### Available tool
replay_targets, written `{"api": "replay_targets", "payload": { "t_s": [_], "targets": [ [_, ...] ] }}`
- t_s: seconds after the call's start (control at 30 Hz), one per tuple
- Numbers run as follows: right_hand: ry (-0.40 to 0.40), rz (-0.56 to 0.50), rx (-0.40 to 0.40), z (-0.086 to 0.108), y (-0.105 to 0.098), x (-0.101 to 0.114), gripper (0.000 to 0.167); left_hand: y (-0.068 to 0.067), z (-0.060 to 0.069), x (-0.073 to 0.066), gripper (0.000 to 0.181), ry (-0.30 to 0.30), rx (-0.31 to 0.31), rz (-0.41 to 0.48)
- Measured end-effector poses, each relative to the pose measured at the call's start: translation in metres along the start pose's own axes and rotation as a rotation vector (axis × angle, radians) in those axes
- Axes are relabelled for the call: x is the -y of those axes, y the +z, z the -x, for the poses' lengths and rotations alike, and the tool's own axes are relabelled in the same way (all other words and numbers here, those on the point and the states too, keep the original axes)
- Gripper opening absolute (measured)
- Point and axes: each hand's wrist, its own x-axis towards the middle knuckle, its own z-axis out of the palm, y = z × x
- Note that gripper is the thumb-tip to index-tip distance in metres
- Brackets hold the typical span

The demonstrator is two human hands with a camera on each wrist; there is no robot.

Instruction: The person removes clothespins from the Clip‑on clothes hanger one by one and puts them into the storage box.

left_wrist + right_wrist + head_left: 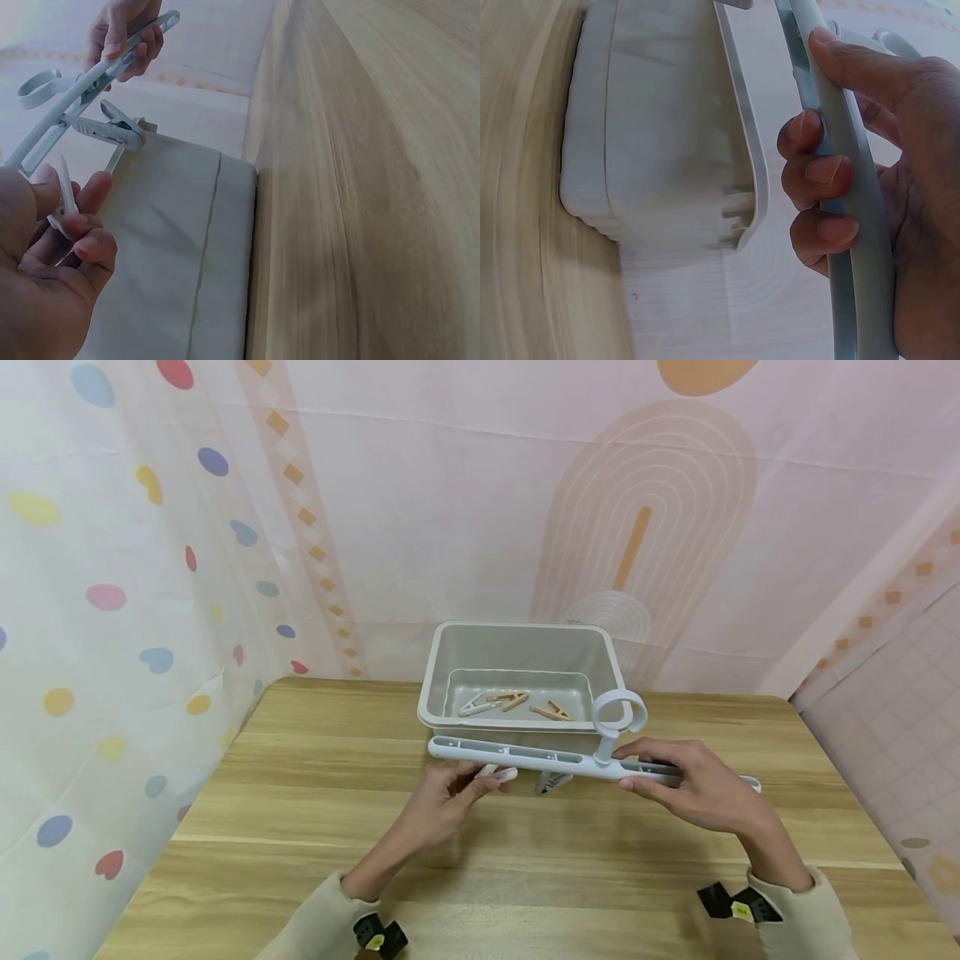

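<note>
A person's right hand (693, 785) has its grip closed around the long white plastic hanger bar (517, 755), thumb on one side and fingers on the other, just beside the white plastic ring (637, 717) that stands up from it; holding it there probably keeps the bar level and its underside free. The left hand (447, 806) pinches a small white plastic clip (504, 774) just below the bar's far-left end, probably to control its angle; whether that clip touches the bar I cannot tell. A second grey-white clip (552, 782) hangs from the bar between the hands. The bar is held above the wood-grain counter (300, 793), in front of a pale grey plastic bin (525, 724), whose walls likely keep the loose white and tan clips (513, 699) together within easy reach.
</note>
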Motion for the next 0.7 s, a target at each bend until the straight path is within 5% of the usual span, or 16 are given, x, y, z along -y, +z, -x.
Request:
{"api": "replay_targets", "payload": {
  "t_s": [0.27,0.5,0.7],
  "targets": [
    [0.003,-0.044,0.003,0.0011,0.0006,-0.002,0.025,-0.0035,-0.0006,-0.0009,0.016,0.043,-0.097,-0.066],
    [-0.03,-0.105,-0.008,0.0012,0.0035,-0.0035,0.027,-0.0035,0.0013,-0.0013,0.009,0.182,-0.229,-0.159],
    [-0.007,-0.108,-0.019,0.0005,0.0053,-0.0038,0.025,-0.0026,0.0017,-0.0001,0.012,0.248,-0.294,-0.14]
  ]
}}
